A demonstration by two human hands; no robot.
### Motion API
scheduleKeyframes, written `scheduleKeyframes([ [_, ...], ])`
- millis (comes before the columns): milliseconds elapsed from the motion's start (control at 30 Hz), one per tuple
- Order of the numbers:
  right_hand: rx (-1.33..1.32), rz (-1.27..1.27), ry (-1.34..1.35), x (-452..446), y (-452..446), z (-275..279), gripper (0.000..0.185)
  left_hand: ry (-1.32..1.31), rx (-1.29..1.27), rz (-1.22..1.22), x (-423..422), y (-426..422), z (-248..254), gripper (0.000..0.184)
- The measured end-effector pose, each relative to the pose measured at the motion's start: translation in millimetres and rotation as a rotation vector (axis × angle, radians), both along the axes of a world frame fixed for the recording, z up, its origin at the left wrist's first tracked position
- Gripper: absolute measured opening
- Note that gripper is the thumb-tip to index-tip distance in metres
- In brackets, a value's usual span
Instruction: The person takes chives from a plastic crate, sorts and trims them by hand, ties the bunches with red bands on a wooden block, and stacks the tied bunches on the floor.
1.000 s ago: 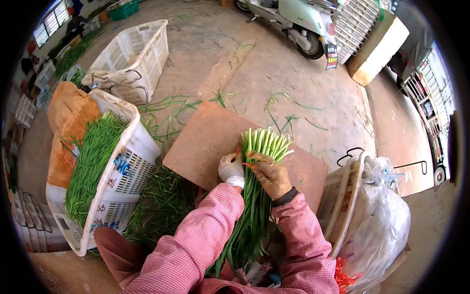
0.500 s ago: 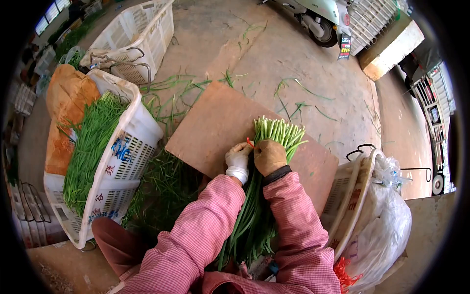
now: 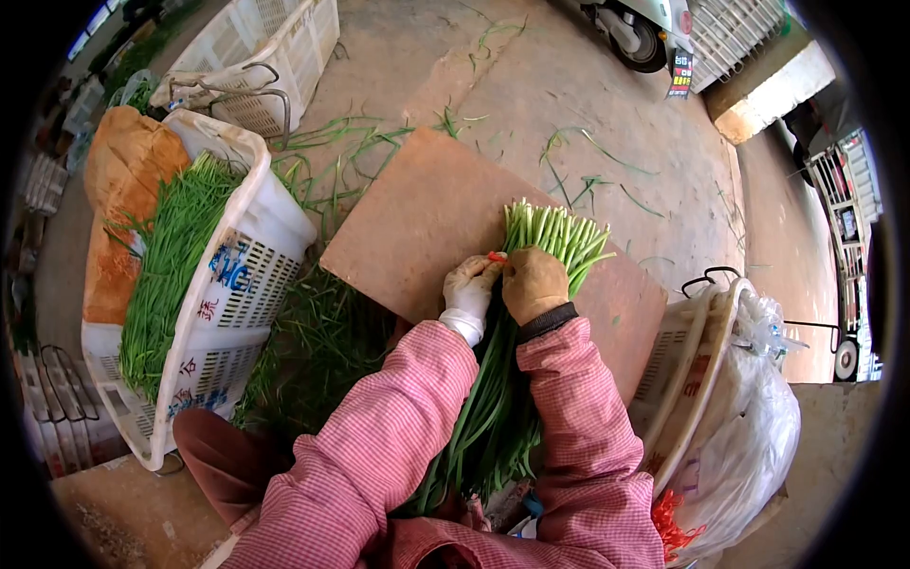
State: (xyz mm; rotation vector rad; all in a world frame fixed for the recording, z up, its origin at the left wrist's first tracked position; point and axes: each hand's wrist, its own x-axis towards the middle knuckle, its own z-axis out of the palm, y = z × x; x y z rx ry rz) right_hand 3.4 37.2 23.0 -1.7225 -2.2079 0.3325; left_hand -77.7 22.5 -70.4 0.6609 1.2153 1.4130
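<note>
The bundle of green stalks [image 3: 557, 235] lies over the right part of the brown surface [image 3: 398, 228], pale cut ends pointing away from the person, dark leaves trailing down between the two checked sleeves [image 3: 398, 417]. Against the first frame, the chief change is in the hands: the right grip [image 3: 536, 284] there has its fingers stretched across the stems, while now its gloved back is turned up and its fingers are tucked from sight (so how tightly it closes, and on what, I cannot tell). The left grip [image 3: 467, 292], in a pale glove, is narrow, thumb and fingers pinched on the red tie [image 3: 497, 257]. Half a second ago that red bit stands up at the left fingertips; now it lies flatter, bridging the small gap between both hands at the near side of the bundle, and the left fingers point more toward the right hand.

The whole view has shifted too: the surface, the white crate of greens [image 3: 242, 275] and the scooter [image 3: 654, 38] all sit higher (the scooter is now largely cut off by the upper edge). The crate keeps its tilted stance on the left, its greens unchanged, and on the right the clear plastic bag [image 3: 749, 446] stays beside the bunch of red strands [image 3: 673, 522].
</note>
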Motion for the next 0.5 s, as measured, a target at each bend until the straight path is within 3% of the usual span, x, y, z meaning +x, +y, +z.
scheduleKeyframes([
  [133,-0.188,-0.009,-0.078,0.1,0.9,8.4,0.012,0.105,0.03,-0.019,-2.1,-1.4,6.6,0.014],
  [167,-0.142,0.006,-0.043,2.5,0.3,5.4,0.011,0.105,0.029,-0.019,-1.2,-1.7,11.5,0.014],
  [233,-0.096,0.021,-0.007,4.2,-2.1,3.5,0.011,-0.21,-0.146,0.033,1.4,-2.3,19.0,0.014],
  [500,0.057,0.074,0.025,11.1,-4.6,-3.5,0.006,-0.027,-0.042,0.009,3.0,-2.0,12.4,0.015],
])
